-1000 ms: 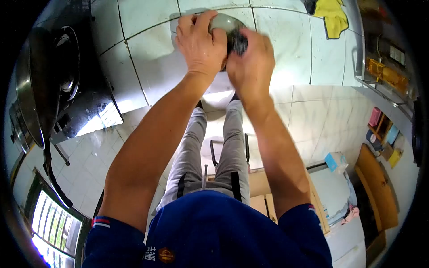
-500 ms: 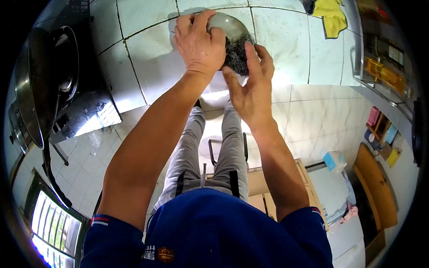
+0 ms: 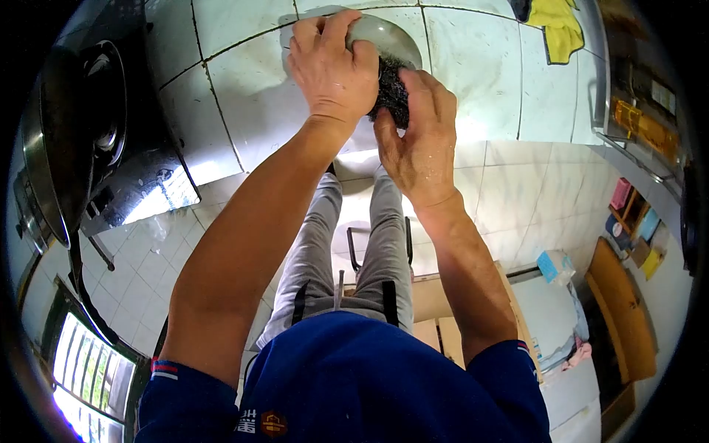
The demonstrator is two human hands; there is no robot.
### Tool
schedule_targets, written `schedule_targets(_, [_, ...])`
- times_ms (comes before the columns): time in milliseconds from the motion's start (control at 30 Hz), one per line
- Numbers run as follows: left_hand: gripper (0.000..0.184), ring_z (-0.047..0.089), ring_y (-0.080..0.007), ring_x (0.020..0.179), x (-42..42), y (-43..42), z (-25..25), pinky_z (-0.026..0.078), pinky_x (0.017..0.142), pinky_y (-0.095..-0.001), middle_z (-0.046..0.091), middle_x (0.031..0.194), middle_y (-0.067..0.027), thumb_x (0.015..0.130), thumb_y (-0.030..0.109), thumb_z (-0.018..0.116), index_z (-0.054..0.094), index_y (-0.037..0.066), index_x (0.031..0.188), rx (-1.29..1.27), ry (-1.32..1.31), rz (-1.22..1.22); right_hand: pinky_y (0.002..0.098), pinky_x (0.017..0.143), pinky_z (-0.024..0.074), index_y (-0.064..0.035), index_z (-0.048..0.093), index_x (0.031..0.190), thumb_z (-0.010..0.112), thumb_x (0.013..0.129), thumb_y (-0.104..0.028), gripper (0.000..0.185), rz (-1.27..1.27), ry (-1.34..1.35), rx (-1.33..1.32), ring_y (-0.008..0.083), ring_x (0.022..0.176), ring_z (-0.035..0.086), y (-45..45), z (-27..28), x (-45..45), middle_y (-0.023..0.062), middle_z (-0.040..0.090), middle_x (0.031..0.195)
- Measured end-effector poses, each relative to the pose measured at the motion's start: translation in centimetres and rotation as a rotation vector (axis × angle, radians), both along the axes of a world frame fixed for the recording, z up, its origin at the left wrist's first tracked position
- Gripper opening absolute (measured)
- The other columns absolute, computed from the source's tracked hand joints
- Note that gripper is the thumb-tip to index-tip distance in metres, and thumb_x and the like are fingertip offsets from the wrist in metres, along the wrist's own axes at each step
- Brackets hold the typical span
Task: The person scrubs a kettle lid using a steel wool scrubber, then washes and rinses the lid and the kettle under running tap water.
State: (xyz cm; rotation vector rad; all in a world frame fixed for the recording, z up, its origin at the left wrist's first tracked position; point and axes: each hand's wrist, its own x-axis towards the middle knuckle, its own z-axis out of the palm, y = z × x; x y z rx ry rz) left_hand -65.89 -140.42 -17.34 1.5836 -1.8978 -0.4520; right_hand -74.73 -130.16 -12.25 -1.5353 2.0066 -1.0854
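Observation:
A round, greyish, shiny dish (image 3: 384,40) lies at the top middle of the tiled counter (image 3: 473,81); whether it is a bowl, a plate or a lid I cannot tell. My left hand (image 3: 332,70) grips its left side, fingers curled over the far rim, and covers much of it. Pressed against the dish's near right part is a dark steel wool scrubber (image 3: 391,92). My right hand (image 3: 421,136) is closed around this scrubber from the right, thumb on the near side and fingers on the far side.
On the left, a wok (image 3: 44,148) stands on edge near the black stove (image 3: 151,177). A yellow cloth (image 3: 563,33) lies at the back right, beside a metal-edged rack (image 3: 635,148). The counter's front edge runs just before my legs.
My right hand has shifted slightly and its fingers have closed in on the scrubber, which looks more squeezed. My left hand keeps its hold on the dish.

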Motion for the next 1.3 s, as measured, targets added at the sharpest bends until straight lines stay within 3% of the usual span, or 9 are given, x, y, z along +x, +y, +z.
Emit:
schedule_targets(200, [0.035,0.053,-0.0330,0.103,0.0,-0.1,-0.3,0.042,0.093,-0.0453,0.056,0.106,-0.0101,0.078,0.019,0.055,0.071,0.018,0.109,0.011,0.023,-0.016,0.0419,0.089,0.0490,0.0015,0.062,0.121,0.072,0.076,0.001,0.046,0.034,0.087,0.052,0.0379,0.107,0.054,0.5,0.1,-0.1,0.0209,0.056,0.119])
schedule_targets(300, [0.033,0.050,-0.0332,0.105,0.0,0.0,-0.3,0.036,0.095,-0.0502,0.052,0.112,-0.0080,0.076,0.022,0.058,0.070,0.021,0.106,0.068,0.078,-0.023,0.0398,0.080,0.0517,0.0006,0.065,0.115,0.071,0.075,0.004,0.041,0.072,0.156,0.019,0.0374,0.095,0.059,0.5,-0.1,0.1,0.0188,0.057,0.110])
schedule_targets(533, [0.033,0.050,-0.0337,0.105,0.3,0.0,-0.6,0.037,0.095,-0.0493,0.052,0.112,-0.0079,0.076,0.022,0.058,0.070,0.020,0.107,0.063,0.057,-0.026,0.0413,0.078,0.0510,-0.0020,0.068,0.107,0.069,0.072,0.006,0.035,0.139,0.263,0.027,0.0377,0.092,0.058,-1.7,0.1,-1.6,0.0185,0.057,0.105])
schedule_targets(633, [0.033,0.050,-0.0338,0.105,0.1,-0.3,-0.3,0.037,0.095,-0.0487,0.052,0.112,-0.0080,0.077,0.022,0.057,0.070,0.020,0.107,0.061,0.052,-0.026,0.0441,0.071,0.0466,-0.0074,0.065,0.098,0.067,0.070,-0.001,0.029,0.133,0.215,-0.006,0.0343,0.085,0.053,0.1,-0.3,-0.1,0.0132,0.052,0.100])
schedule_targets(800, [0.036,0.051,-0.0327,0.105,0.0,-0.2,-0.1,0.041,0.095,-0.0456,0.056,0.107,-0.0111,0.078,0.018,0.056,0.071,0.019,0.111,0.058,0.004,0.060,0.0450,0.070,0.0459,-0.0073,0.066,0.098,0.067,0.070,0.000,0.029,0.123,0.245,-0.004,0.0342,0.083,0.053,-1.1,-0.5,-0.4,0.0122,0.052,0.099])
schedule_targets(933, [0.034,0.051,-0.0337,0.107,0.3,-0.8,-0.4,0.040,0.097,-0.0451,0.055,0.110,-0.0122,0.080,0.022,0.056,0.071,0.019,0.111,0.045,-0.020,0.001,0.0420,0.075,0.0502,-0.0038,0.070,0.101,0.065,0.074,0.008,0.030,0.074,0.165,0.047,0.0365,0.089,0.057,-0.6,0.1,0.4,0.0151,0.058,0.099])
schedule_targets(1033, [0.033,0.051,-0.0375,0.108,-0.6,-1.0,0.8,0.040,0.096,-0.0492,0.056,0.109,-0.0173,0.082,0.024,0.054,0.067,0.013,0.111,0.109,0.004,0.119,0.0406,0.077,0.0507,-0.0048,0.071,0.103,0.065,0.075,0.007,0.031,0.049,0.202,0.020,0.0359,0.089,0.058,-2.7,0.0,-0.5,0.0145,0.059,0.099])
schedule_targets(1133, [0.034,0.051,-0.0336,0.107,0.0,-0.9,-0.5,0.040,0.096,-0.0450,0.056,0.108,-0.0122,0.080,0.022,0.056,0.071,0.019,0.111,0.050,-0.023,0.053,0.0413,0.076,0.0507,-0.0046,0.070,0.103,0.064,0.077,0.005,0.028,0.012,0.201,0.094,0.0361,0.088,0.058,-1.2,0.0,0.5,0.0142,0.059,0.099])
schedule_targets(1300, [0.035,0.052,-0.0332,0.105,0.3,0.1,-0.9,0.042,0.095,-0.0439,0.057,0.105,-0.0128,0.079,0.021,0.056,0.071,0.019,0.111,-0.021,-0.012,0.044,0.0447,0.074,0.0511,-0.0054,0.069,0.100,0.063,0.079,0.003,0.024,-0.032,0.274,0.023,0.0378,0.088,0.058,-4.8,-0.8,-1.5,0.0156,0.058,0.096])
